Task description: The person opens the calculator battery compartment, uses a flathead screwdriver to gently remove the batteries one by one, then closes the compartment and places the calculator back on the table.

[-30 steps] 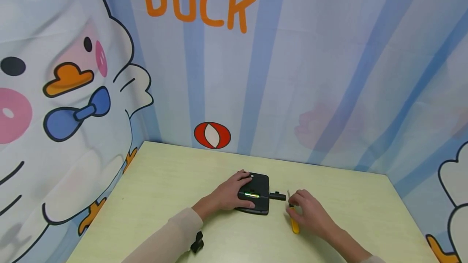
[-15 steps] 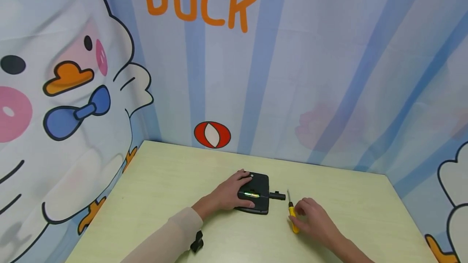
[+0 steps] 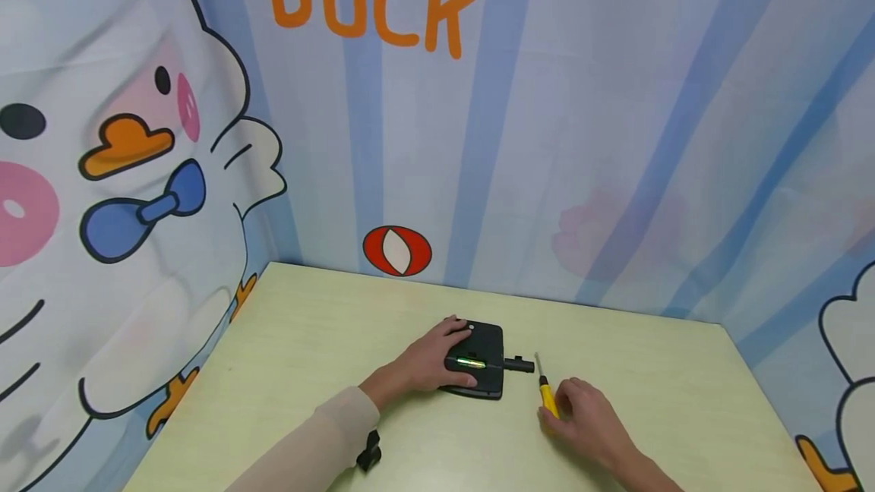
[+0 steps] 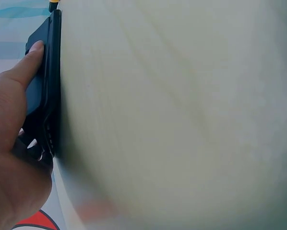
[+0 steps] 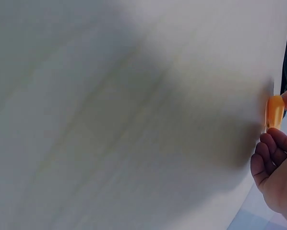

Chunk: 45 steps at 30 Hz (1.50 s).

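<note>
My left hand (image 3: pixel 437 357) rests on a flat black device (image 3: pixel 488 348), its thumb and fingers spread over the top; the palm hides the left part. A shiny yellow-green strip shows in the device's face, and a short black stub (image 3: pixel 519 364) sticks out to the right. The thumb lies along the device (image 4: pixel 34 93) in the left wrist view. Right of the stub is a screwdriver (image 3: pixel 548 398) with a yellow handle and thin metal shaft, its tip near the stub's end. My right hand (image 3: pixel 595 420) pinches the handle (image 5: pixel 276 111) between thumb and fingers.
A small black object (image 3: pixel 369 452) shows beside the left sleeve (image 3: pixel 321 431). The pale yellow table (image 3: pixel 307 325) ends at a fabric backdrop (image 3: pixel 533 173) printed with ducks and blue stripes, behind and at both sides.
The right hand has slid back from the screwdriver's shaft end toward its handle, down and to the right. The screwdriver has shifted slightly. The left hand and black device have stayed put.
</note>
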{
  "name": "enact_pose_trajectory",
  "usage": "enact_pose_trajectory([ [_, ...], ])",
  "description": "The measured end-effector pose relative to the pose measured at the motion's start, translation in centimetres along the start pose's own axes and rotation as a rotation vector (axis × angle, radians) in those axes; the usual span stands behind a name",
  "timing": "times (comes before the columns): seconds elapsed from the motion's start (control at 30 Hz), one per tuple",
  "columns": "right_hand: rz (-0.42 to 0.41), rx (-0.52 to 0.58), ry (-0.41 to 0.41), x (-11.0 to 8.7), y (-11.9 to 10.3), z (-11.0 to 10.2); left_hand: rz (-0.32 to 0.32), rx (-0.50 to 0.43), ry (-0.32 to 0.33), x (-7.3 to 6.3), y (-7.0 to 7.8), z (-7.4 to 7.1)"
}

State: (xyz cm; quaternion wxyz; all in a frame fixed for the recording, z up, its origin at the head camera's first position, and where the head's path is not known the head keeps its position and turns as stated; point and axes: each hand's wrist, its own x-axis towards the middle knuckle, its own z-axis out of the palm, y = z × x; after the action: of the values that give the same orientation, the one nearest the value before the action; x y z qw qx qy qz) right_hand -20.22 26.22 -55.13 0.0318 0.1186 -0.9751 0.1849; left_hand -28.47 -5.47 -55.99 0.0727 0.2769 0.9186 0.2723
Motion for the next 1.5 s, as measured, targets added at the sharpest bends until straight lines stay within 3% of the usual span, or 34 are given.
enact_pose_trajectory([
  [0.3,0.1,0.013,-0.022,0.1,-0.5,0.1,0.005,-0.025,0.001,-0.2,0.2,-0.4],
  [0.6,0.164,0.047,0.024,0.5,-0.4,0.2,0.005,-0.034,0.0,-0.2,0.1,-0.2],
  [0.97,0.25,0.15,0.144,0.9,0.3,-0.4,-0.009,-0.023,-0.005,0.0,0.0,0.1],
  [1.27,0.243,0.18,0.316,1.5,0.7,-1.7,0.0,-0.029,0.001,0.0,0.1,-0.1],
  [1.5,0.256,0.26,0.368,2.0,0.5,-2.3,-0.002,-0.028,0.0,-0.1,0.1,-0.2],
])
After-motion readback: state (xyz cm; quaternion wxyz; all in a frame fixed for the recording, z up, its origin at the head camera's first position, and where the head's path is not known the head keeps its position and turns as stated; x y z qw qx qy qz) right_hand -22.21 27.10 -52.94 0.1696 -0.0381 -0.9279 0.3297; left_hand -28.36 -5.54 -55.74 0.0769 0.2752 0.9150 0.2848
